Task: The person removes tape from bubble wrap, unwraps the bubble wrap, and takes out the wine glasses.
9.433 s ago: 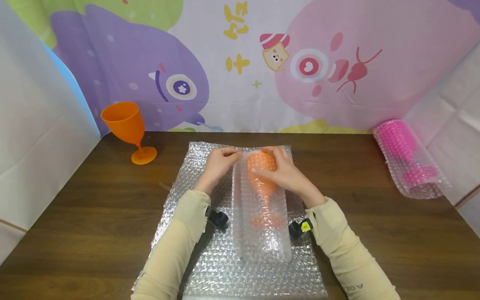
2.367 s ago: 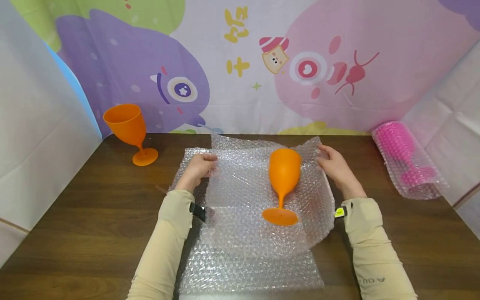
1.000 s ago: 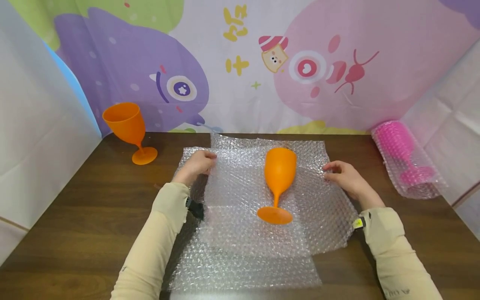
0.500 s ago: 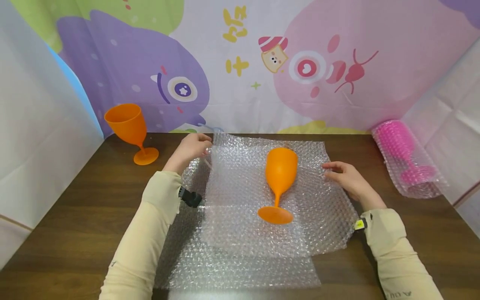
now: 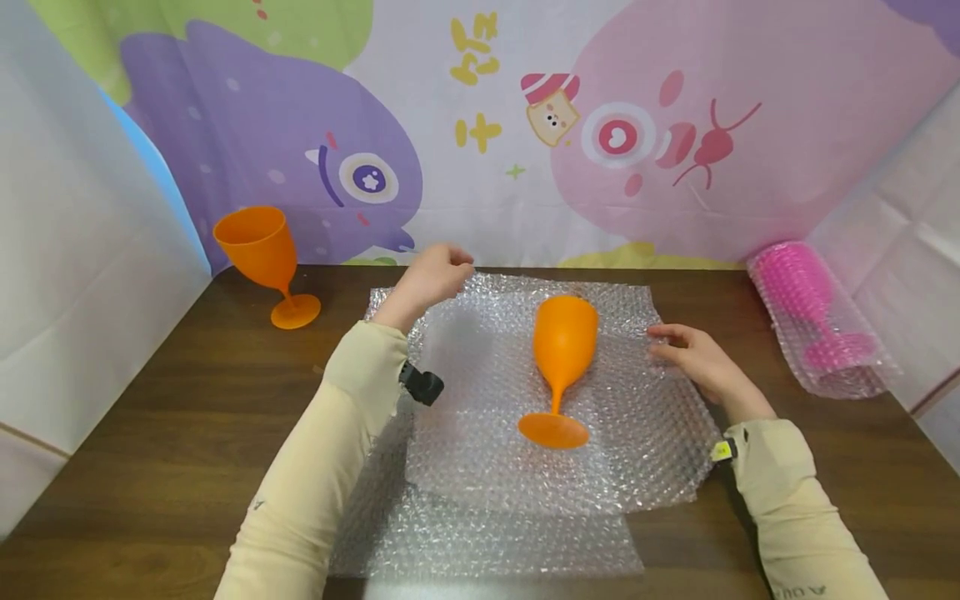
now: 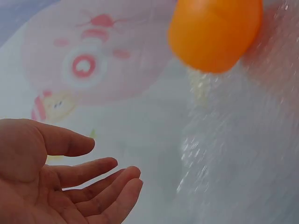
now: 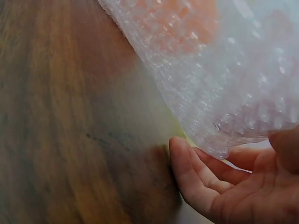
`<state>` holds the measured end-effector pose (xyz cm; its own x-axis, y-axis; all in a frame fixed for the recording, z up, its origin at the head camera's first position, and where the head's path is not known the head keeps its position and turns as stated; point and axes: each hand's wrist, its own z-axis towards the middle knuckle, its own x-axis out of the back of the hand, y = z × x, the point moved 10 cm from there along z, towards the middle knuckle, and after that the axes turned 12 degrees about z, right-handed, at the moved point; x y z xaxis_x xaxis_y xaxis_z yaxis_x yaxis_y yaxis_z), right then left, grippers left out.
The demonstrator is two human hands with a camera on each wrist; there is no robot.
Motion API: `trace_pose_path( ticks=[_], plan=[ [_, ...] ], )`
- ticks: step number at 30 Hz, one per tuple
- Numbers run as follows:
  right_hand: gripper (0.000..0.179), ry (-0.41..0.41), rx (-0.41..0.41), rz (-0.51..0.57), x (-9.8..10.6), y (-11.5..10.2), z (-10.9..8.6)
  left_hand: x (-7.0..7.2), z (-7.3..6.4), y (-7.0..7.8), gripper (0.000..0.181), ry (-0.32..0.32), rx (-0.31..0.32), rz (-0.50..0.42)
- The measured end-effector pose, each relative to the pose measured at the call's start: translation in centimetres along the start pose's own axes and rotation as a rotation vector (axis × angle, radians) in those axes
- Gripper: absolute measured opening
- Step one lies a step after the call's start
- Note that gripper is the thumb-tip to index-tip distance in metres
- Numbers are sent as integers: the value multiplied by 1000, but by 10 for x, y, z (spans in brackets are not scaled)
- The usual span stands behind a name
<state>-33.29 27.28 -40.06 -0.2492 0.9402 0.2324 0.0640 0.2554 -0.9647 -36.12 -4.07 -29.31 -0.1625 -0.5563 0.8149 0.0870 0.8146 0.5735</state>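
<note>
An orange plastic goblet (image 5: 566,342) lies on its side on an upper sheet of bubble wrap (image 5: 472,433), its foot towards me. Another bubble wrap sheet (image 5: 487,542) lies beneath and sticks out at the front. My left hand (image 5: 431,279) hovers over the far left part of the upper sheet. In the left wrist view its loosely bent fingers (image 6: 100,196) hold nothing. At the upper sheet's right edge, my right hand (image 5: 697,358) pinches the wrap. The right wrist view has that edge between thumb and fingers (image 7: 196,182).
A second orange goblet (image 5: 262,250) stands upright at the back left of the wooden table (image 5: 150,467). A pink goblet (image 5: 802,287) wrapped in bubble wrap lies at the back right. A printed cloth (image 5: 495,208) hangs behind the table.
The upper wrap, earlier folded over the goblet, now lies spread out beneath it. My left hand has let go of its left edge and moved away from me and rightward. My right hand stays put lately.
</note>
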Motion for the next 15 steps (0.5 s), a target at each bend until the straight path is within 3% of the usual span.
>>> trace_pose_path(
  ticks=[8, 15],
  plan=[
    [57, -40, -9, 28, -5, 2, 0, -58, 0, 27, 50, -127, -141, 201],
    [59, -35, 10, 48, -6, 2, 0, -95, -1, 37, 79, -171, -155, 153]
  ],
)
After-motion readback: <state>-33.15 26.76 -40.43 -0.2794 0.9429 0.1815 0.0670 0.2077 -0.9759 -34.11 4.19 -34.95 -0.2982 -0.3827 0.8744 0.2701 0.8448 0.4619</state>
